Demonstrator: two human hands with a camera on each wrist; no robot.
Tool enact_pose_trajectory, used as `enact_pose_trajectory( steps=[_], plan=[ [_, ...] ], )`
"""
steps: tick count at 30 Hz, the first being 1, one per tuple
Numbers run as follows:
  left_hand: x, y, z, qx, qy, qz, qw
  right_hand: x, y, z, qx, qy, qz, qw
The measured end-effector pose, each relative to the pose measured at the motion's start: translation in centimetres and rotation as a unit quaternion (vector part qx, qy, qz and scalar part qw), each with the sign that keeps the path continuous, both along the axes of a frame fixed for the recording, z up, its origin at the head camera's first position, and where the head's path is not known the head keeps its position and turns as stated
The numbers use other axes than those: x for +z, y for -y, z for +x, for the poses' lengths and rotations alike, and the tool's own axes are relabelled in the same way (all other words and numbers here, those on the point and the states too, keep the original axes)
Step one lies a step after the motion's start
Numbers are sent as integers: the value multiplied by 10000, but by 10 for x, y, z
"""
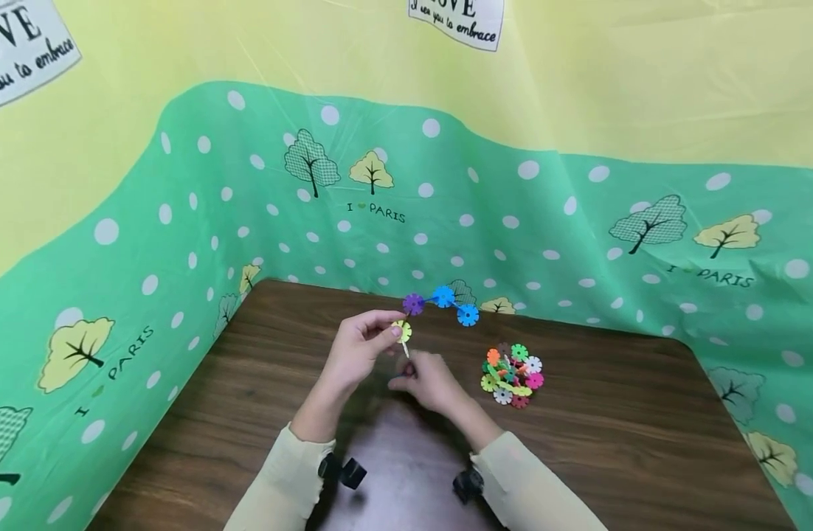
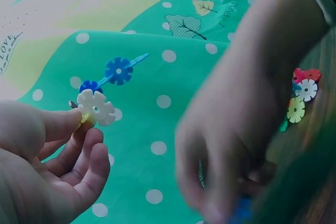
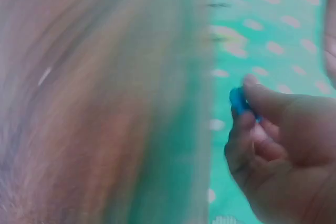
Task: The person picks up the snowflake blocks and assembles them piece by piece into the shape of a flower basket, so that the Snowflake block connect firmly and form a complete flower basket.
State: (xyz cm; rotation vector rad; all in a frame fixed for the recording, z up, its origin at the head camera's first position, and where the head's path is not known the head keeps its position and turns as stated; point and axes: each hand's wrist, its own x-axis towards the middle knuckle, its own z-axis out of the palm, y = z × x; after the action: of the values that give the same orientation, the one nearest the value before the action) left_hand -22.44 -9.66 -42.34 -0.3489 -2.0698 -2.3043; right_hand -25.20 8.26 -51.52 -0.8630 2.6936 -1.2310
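Note:
My left hand (image 1: 356, 350) pinches a chain of notched flower-shaped plastic discs between thumb and fingers. A yellow disc (image 1: 404, 332) is at the thumb. A white disc (image 2: 97, 107) faces the left wrist view, edge-on from the head. Farther along the chain come a purple disc (image 1: 413, 304) and several blue ones, among them a blue end disc (image 1: 468, 316). My right hand (image 1: 433, 380), just below and right of the chain, pinches a loose blue disc (image 3: 238, 99), apart from the chain. In the left wrist view the right hand is blurred and partly hides that disc.
A heap of mixed coloured discs (image 1: 513, 376) lies on the dark wooden table (image 1: 612, 428), right of my hands. A green and yellow printed cloth (image 1: 380, 243) hangs along the table's back and sides. Both wrists carry small black cameras.

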Motion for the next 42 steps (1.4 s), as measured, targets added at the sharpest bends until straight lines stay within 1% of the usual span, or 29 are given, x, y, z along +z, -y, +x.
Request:
enact_pose_trajectory(
  steps=[1,2,3,4,6,7,8,11,14,17,23,26,28,32,35,42],
  plan=[
    [0,-1,0,23,7,50,10000,8,-6,4,-69,354,-538,9979],
    [0,-1,0,46,7,111,9999,16,-11,9,-133,669,-1093,9917],
    [0,-2,0,71,7,172,9998,32,-15,17,-286,985,-1559,9824],
    [0,-2,-1,94,7,232,9997,37,-19,22,-368,1171,-1998,9721],
    [-1,-3,-1,96,25,360,9993,47,-27,31,-489,1337,-2650,9537],
    [-1,-4,-2,93,26,415,9991,50,-30,34,-569,1312,-2839,9481],
    [-1,-5,-2,96,30,454,9989,53,-32,37,-641,1238,-2951,9452],
    [0,-7,-1,117,97,588,9982,58,-34,42,-781,1061,-3109,9413],
    [0,-9,0,134,198,669,9975,61,-32,43,-838,952,-3187,9393],
    [0,-10,1,128,230,711,9971,62,-30,44,-890,940,-3313,9346],
    [0,-11,0,147,152,727,9971,60,-29,44,-1192,949,-3384,9286],
    [-2,-13,0,138,158,713,9972,59,-29,43,-1264,961,-3436,9256],
    [-2,-14,0,145,109,687,9975,58,-30,43,-1271,940,-3451,9251],
    [-3,-17,2,235,-174,514,9982,59,-31,45,-1223,809,-3388,9294],
    [-4,-18,3,319,-343,440,9979,59,-31,46,-1217,759,-3372,9305],
    [-9,-19,1,342,-375,549,9972,57,-33,45,-1224,795,-3449,9272]
  ],
)
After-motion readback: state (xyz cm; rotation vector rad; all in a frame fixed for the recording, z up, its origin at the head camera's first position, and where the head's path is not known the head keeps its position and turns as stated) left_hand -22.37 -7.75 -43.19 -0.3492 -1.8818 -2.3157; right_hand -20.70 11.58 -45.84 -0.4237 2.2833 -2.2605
